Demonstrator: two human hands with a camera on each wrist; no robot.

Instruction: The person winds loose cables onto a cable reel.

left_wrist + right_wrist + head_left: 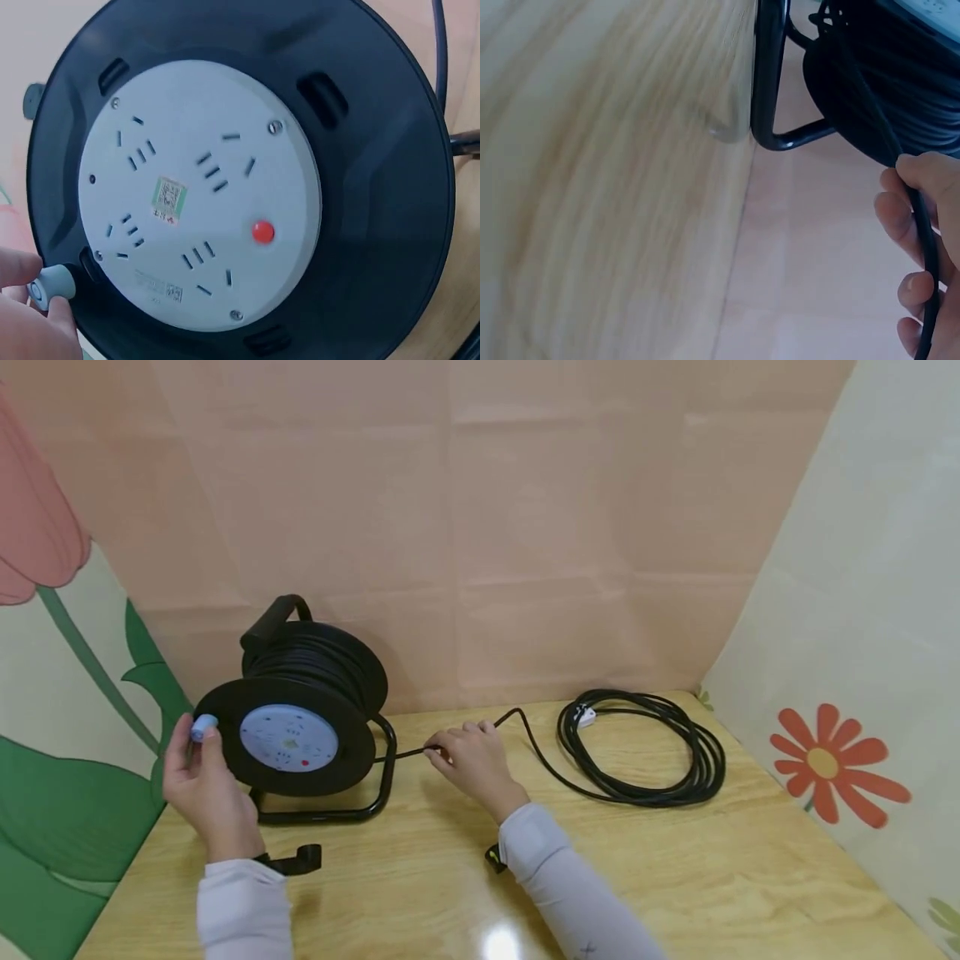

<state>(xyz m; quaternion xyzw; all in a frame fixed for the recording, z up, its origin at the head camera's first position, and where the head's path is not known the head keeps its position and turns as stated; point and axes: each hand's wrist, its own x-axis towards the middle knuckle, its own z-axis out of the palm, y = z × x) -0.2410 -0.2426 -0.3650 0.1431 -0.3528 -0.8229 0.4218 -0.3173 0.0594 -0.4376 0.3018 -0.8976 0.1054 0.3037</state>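
Observation:
A black cable reel [225, 693] with a pale socket panel [180, 202] and a red button [263, 232] stands on the left of the table. My left hand [210, 789] pinches the small light-blue crank knob [203, 727] at the reel's left rim, between thumb and fingers. To the right of the reel, my right hand [476, 766] holds the black cable [922, 225], which runs from the wound drum through its curled fingers. Beyond that hand the cable leads to a loose coil [705, 760] lying at the right, with a white plug [585, 717] by its left side.
The reel rests on a black tubular stand [322, 816] and has a carrying handle [266, 625] on top. Under everything is a wood-grain table [420, 893]. A pinkish backdrop [510, 527] rises behind, and flower-printed sheets [862, 610] border the sides.

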